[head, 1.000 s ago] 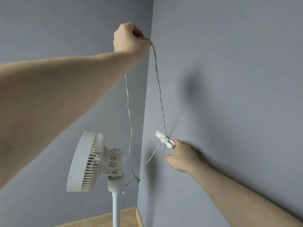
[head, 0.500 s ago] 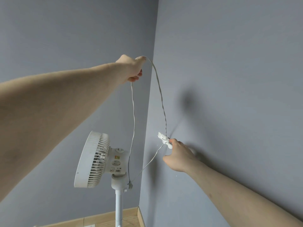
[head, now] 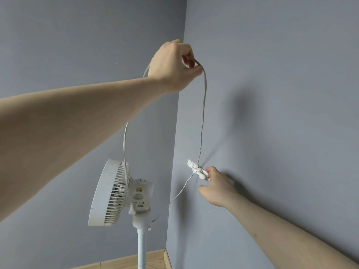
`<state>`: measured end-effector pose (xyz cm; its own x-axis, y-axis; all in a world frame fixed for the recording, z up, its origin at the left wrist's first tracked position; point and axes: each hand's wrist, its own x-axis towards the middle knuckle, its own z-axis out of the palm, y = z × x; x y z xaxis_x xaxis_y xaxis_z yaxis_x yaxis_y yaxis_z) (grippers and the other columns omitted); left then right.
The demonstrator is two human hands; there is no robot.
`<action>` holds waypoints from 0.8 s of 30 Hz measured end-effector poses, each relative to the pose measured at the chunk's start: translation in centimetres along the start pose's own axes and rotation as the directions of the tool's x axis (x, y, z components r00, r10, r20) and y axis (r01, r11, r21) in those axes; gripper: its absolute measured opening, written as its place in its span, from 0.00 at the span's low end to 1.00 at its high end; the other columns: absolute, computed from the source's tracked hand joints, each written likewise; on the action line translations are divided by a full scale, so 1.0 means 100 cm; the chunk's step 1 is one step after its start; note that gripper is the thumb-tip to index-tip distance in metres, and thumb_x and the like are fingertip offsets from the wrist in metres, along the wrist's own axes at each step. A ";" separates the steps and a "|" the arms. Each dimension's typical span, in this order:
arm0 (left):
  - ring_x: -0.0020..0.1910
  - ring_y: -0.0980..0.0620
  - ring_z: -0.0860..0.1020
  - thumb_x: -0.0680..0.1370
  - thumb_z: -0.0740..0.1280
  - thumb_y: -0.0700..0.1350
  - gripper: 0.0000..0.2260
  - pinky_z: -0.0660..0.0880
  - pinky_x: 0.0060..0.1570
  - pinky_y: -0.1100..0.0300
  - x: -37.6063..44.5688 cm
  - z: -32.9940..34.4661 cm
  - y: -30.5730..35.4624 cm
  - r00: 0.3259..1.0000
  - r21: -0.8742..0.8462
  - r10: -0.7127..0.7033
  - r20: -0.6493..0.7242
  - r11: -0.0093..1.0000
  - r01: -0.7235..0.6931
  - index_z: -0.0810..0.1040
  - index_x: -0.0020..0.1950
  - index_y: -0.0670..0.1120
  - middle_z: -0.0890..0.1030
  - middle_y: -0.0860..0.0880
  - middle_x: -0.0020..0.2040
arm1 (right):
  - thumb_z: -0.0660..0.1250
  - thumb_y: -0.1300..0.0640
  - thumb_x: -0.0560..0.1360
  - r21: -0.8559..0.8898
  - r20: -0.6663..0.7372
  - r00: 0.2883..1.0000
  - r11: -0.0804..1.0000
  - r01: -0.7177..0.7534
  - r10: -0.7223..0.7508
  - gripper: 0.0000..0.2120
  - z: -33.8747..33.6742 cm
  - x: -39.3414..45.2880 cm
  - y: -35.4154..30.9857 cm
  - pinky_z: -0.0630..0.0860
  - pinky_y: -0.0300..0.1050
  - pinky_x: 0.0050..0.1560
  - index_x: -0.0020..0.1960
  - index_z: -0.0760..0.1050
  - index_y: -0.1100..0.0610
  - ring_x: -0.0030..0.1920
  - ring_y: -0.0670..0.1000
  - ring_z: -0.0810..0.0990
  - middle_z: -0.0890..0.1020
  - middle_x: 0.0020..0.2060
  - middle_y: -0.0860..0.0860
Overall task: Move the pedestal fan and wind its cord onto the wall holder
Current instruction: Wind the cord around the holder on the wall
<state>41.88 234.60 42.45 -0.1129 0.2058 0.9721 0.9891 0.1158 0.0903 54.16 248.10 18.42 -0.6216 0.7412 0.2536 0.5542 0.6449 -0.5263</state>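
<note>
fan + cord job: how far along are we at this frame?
Done: the pedestal fan stands in the corner by the wall, so the move looks finished. In hand: the right hand holds the white wall holder, where the cord already meets it; the left hand pinches a raised loop of cord above. Left: a long slack run hangs unwound; the plug end is not visible.

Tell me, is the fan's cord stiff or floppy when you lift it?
Probably floppy: the cord droops in loose curves either side of the left hand pinching it. It looks thin, so likely light. Near the wall holder, steadied by the right hand, it runs straighter, so it seems to pull taut easily.
</note>
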 end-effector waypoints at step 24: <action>0.35 0.49 0.80 0.84 0.60 0.48 0.17 0.77 0.37 0.58 -0.098 0.012 0.017 0.427 -0.201 -0.080 0.901 0.795 0.572 0.85 0.47 0.43 0.86 0.48 0.41 | 0.50 0.64 0.81 0.969 -0.021 0.971 0.242 -0.038 0.238 0.21 -0.067 -0.005 -0.022 0.77 0.44 0.41 0.59 0.80 0.56 0.46 0.53 0.86 0.88 0.50 0.50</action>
<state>44.58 233.95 32.80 -0.2117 0.9538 0.2131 0.7409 0.0144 0.6715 56.99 247.55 24.90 -0.4597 0.8773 0.1379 -0.3785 -0.0531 -0.9241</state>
